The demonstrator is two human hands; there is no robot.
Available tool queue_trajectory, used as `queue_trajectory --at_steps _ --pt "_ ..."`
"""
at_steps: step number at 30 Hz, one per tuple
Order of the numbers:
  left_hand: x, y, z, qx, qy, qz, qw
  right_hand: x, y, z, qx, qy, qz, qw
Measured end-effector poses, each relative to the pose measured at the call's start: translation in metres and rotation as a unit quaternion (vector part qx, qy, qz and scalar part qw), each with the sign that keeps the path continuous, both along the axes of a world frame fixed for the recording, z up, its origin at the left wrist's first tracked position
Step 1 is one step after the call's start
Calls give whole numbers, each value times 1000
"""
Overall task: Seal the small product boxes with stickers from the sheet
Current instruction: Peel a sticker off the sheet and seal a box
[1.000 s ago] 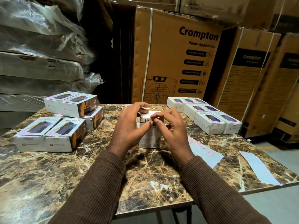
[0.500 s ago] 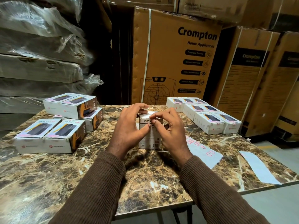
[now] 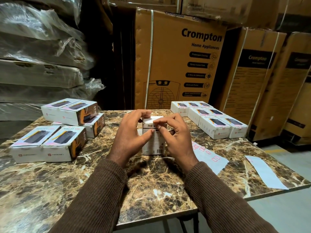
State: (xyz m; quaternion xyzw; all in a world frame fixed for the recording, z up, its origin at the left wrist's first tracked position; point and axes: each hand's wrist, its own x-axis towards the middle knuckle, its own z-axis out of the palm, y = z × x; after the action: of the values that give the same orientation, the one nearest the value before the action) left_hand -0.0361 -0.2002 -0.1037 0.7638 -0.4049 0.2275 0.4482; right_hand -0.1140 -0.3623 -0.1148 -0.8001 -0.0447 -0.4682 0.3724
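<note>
Left hand (image 3: pixel 130 137) and right hand (image 3: pixel 175 137) grip the upright box (image 3: pixel 152 143).

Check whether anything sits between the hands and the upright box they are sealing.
Nothing visible does. The left hand holds the upright box from its left side, and the right hand pinches at its top front edge. The sticker sheet lies flat beside the right wrist, out of the way.

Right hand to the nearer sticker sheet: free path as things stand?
Probably yes. The sticker sheet lies flat on the marble table just right of the right hand, nothing between them. But that hand now pinches at the top of the upright box and must release first.
</note>
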Motion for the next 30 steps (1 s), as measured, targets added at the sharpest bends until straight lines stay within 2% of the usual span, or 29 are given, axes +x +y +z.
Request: queue_trajectory --at_steps 11,16,18,21,25,30 --pt "0 -1 -1 -6 -2 15 1000 -5 -1 1 14 7 -14 1000" --pt "1 -1 -3 -18 71 42 996 -3 -1 0 6 4 -42 999" --pt "3 -1 -4 -13 115 55 992 -4 -1 0 22 23 -63 998" --pt "4 0 -10 11 161 61 985 -4 -2 -4 44 103 -63 992" --pt "4 1 -12 67 159 59 983 -3 -2 -8 49 170 -43 983" --pt "2 0 -9 29 145 42 988 -3 -6 -7 83 180 -13 980"
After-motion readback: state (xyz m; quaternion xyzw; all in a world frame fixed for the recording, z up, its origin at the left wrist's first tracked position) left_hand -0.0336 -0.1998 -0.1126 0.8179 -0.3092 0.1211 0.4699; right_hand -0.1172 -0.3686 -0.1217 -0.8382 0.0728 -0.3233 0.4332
